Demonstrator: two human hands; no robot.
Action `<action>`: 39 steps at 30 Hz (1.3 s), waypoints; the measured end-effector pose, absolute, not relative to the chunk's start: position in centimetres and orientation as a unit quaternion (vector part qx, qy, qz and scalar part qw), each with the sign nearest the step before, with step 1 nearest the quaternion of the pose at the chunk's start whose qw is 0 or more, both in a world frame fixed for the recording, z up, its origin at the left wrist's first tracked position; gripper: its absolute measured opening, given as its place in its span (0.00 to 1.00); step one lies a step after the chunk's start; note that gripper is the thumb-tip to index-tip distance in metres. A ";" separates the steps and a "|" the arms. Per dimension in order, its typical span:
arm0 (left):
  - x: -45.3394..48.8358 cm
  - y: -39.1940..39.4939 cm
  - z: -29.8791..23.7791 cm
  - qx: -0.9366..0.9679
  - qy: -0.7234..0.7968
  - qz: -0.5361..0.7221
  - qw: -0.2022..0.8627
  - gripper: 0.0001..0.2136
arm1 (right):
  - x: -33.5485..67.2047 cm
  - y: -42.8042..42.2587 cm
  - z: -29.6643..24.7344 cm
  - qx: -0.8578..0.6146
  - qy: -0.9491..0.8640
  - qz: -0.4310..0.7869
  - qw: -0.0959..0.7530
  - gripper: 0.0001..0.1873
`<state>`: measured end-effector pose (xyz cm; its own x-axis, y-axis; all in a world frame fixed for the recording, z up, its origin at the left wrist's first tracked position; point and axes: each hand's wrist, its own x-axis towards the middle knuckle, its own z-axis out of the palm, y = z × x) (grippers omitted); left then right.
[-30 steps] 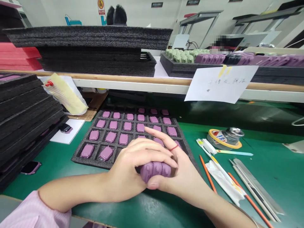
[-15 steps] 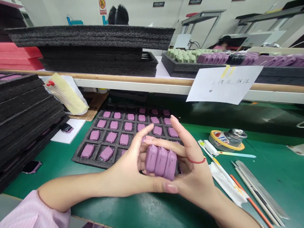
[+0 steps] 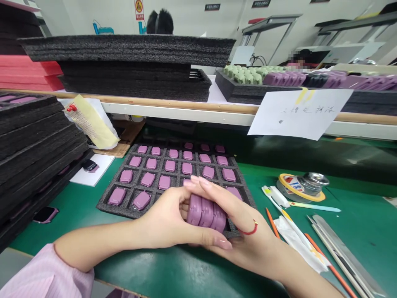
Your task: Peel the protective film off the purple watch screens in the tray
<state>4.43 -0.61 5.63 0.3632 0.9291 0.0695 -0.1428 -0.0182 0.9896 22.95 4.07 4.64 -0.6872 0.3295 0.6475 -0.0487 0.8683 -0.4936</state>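
Both my hands hold a small stack of three purple watch cases side by side, just above the near right corner of a black foam tray. My left hand wraps them from the left, thumb underneath. My right hand, with a red string ring, cups them from the right, fingers laid over the top. The tray's pockets hold several more purple cases.
Stacked black foam trays stand at the left, more on the shelf above. Right of the tray lie orange sticks, a tape roll with a metal tin, metal strips. A paper note hangs from the shelf.
The hands opened upward showing the three cases, then lowered and closed again over them near the tray's corner. The view shifted slightly.
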 end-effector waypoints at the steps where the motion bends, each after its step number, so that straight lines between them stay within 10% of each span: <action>1: 4.4 -0.7 5.7 0.577 0.359 0.449 0.580 0.20 | 23.2 4.1 4.9 -0.078 -0.881 0.261 0.387 0.42; 8: 4.4 -1.0 5.9 0.666 0.348 0.492 0.440 0.18 | 24.9 4.8 6.2 -0.132 -0.743 0.372 0.540 0.11; 15: 5.2 -0.6 4.8 0.336 0.228 0.461 0.789 0.16 | 24.8 4.8 6.9 -0.160 -0.880 0.265 0.361 0.13; 23: 5.7 -0.2 3.9 0.353 0.273 0.454 0.771 0.29 | 24.0 4.4 6.8 -0.171 -0.850 0.339 0.365 0.07; 39: 5.0 0.3 3.1 0.333 0.126 0.438 0.826 0.21 | 24.7 4.8 7.6 -0.225 -0.605 0.420 0.638 0.05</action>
<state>4.98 0.30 3.07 0.5850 0.8067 0.0839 -0.6395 0.3952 0.6594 24.70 4.78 7.56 -0.0842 0.8079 0.5832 -0.2638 0.5464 -0.7949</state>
